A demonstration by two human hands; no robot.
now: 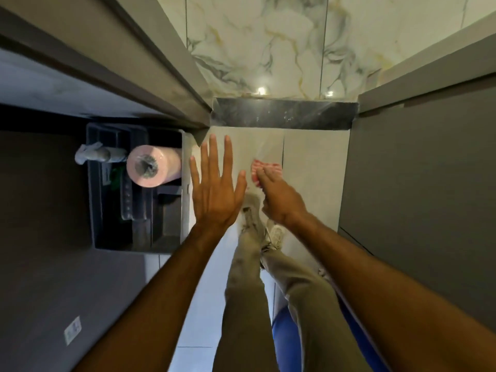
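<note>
I look straight down a narrow kitchen aisle. My left hand [214, 189] hovers over the floor with straight, spread fingers and holds nothing; it is just right of an open drawer [92, 189]. My right hand [279, 200] reaches forward beside it, and its fingertips grip a small red-and-white patterned cloth [268, 167]. The hand covers the cloth's near part.
The open dark drawer holds a divider tray, a pink roll [153, 165] and a white object [91, 154]. A grey countertop [40, 237] runs along the left and grey cabinet fronts [416, 183] along the right. My legs and shoes [276, 234] stand on the pale tiled floor [308, 170].
</note>
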